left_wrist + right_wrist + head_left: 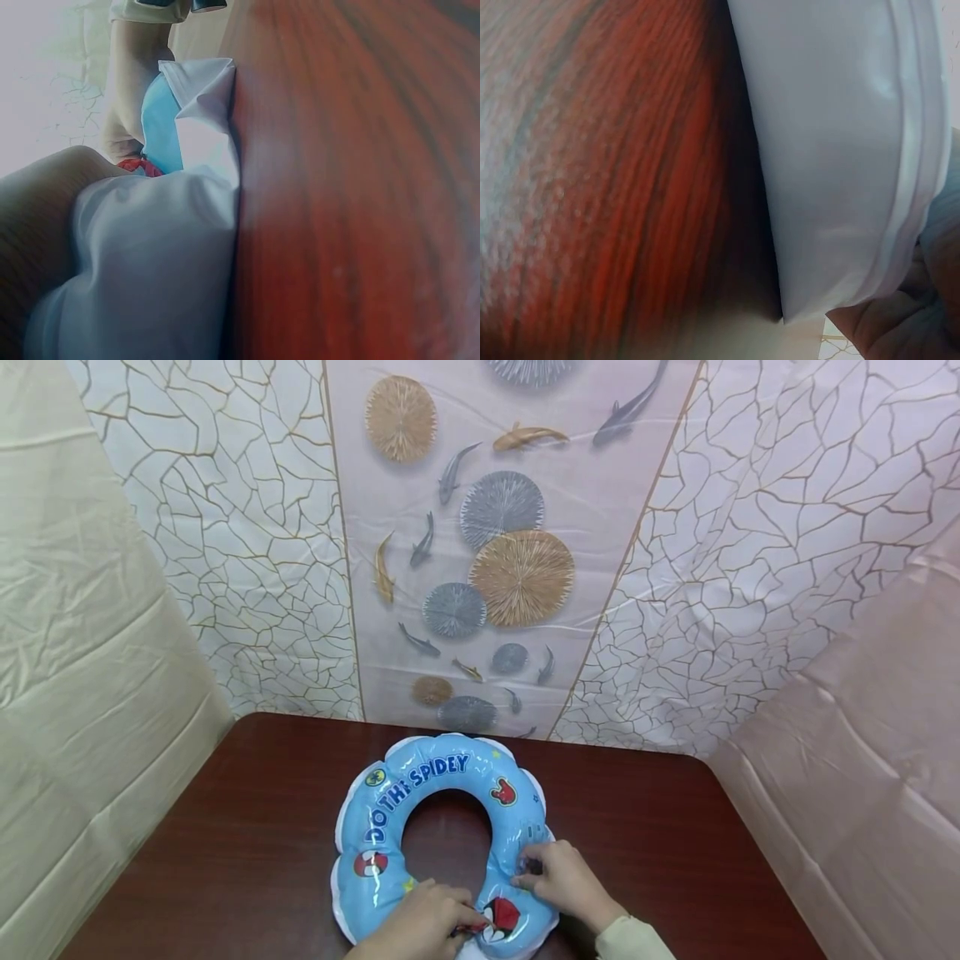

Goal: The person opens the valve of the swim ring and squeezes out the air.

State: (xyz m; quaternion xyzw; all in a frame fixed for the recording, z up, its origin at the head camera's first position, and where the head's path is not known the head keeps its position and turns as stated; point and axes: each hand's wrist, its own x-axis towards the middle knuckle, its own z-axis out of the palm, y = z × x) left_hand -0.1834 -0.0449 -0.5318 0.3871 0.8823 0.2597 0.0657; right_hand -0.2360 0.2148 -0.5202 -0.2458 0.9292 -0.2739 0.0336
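Well, the one hollow thing on the brown table (247,827) is a blue inflatable swim ring (513,831), lying flat toward the near side, plump but creased in places. Its round opening frames only dark tabletop. Blue lettering (408,789) curves over its upper left, with small printed pictures spaced around it.

The left hand (431,918) reaches in over the ring's near edge, thumb and forefinger pinching its skin beside a red-and-white printed face (502,917), and it hides part of that rim. The right hand (566,881) lies over the right side, fingers bent and thumb apart, tips at the blue surface; I can't tell whether it grips anything there. A pale sleeve (633,939) shows behind that wrist.

From beside the left wrist, the ring's white underside (165,262) bulges against the hand and rests on the wood.

Beyond the table hangs a patterned panel (390,652) of fish and round discs, between white stretches veined in gold. Pale, creased coverings (82,693) close in both sides.
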